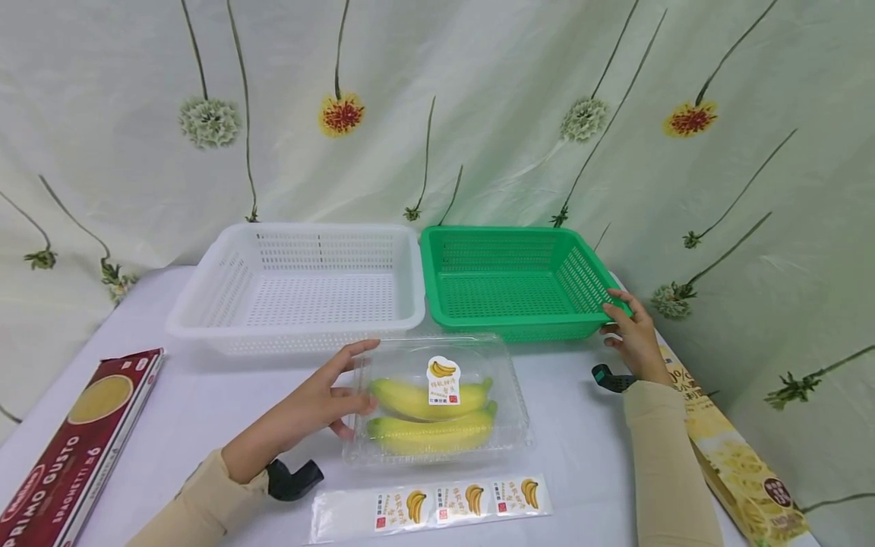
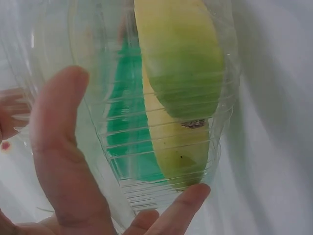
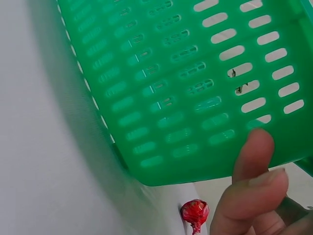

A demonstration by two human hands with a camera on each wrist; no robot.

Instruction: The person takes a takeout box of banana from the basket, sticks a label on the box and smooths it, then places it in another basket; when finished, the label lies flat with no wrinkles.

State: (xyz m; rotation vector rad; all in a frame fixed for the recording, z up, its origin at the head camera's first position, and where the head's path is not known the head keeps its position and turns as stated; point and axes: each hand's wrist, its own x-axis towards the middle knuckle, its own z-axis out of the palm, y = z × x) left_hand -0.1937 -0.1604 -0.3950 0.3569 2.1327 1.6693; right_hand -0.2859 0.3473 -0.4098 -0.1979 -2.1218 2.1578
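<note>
My left hand (image 1: 317, 399) holds the left side of a clear plastic clamshell box (image 1: 513, 395), its thumb and fingers spread about that end. Inside the box lie two yellow bananas (image 1: 431, 433) with green ends, and a white banana sticker (image 1: 444, 380) is on the lid. In the left wrist view a fingertip touches the ribbed plastic beside a banana (image 2: 190, 88). My right hand (image 1: 636, 338) grips the front right corner of a green slotted basket (image 1: 506, 330). A fingertip meets the green wall (image 3: 161, 169) in the right wrist view; the hand's far side is hidden.
A white slotted basket (image 1: 307, 334) stands left of the green one. A sheet of banana stickers (image 1: 431, 505) lies in front of the box. At the left is a red spaghetti pack (image 1: 82, 448), at the right a yellow bag (image 1: 741, 463). A patterned curtain hangs behind.
</note>
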